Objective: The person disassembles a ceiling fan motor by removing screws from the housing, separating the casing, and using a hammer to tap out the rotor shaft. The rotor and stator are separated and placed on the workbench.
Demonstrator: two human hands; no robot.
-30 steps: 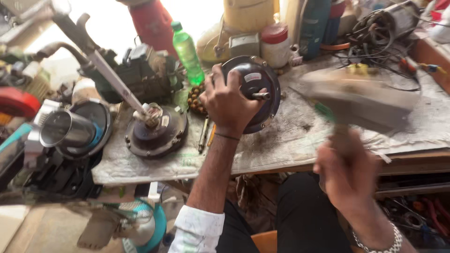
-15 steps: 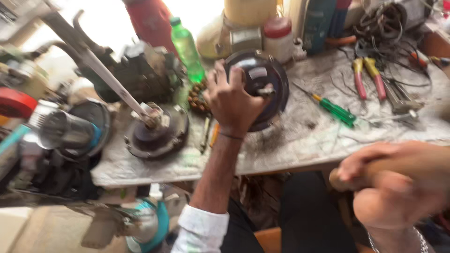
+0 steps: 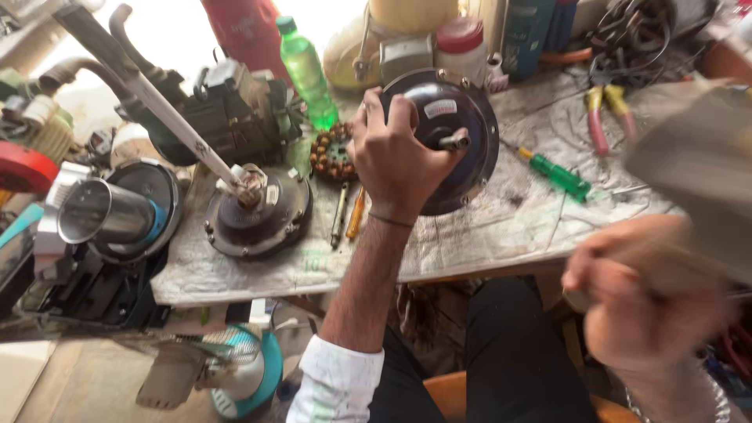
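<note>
Since the earlier frames the right hand (image 3: pixel 638 309) has swung from low at the bench edge up to the right, and the blurred grey hammer head (image 3: pixel 697 168) is again raised above it; the fingers are wrapped tight around the wooden handle (image 3: pixel 666 262). The raised head suggests, as a judgement, another blow being readied on the housing.

The left hand (image 3: pixel 395 160) has hardly shifted: it is clamped over the top edge of the round dark motor housing (image 3: pixel 450 137), holding it tilted up on the paper-covered bench (image 3: pixel 486 235), with the short shaft (image 3: pixel 454 142) sticking out just beside the fingers. A small pale oval label (image 3: pixel 440 108) sits on the housing face, just right of the knuckles.

Left of that hand lie a thin rod and an orange-handled tool (image 3: pixel 355 213), then a second round housing (image 3: pixel 258 211) with a long flat bar (image 3: pixel 149 98) rising from it. Just beyond the hand is a ring of copper windings (image 3: pixel 329 153). To its right lie a green-handled screwdriver (image 3: pixel 558 174) and pliers with pink and yellow grips (image 3: pixel 603 117).

Farther back stand a green plastic bottle (image 3: pixel 308 74) with a green cap, a white tub with a red lid (image 3: pixel 460 47), a tall teal can (image 3: pixel 526 35) and a red cylinder (image 3: pixel 243 27).
</note>
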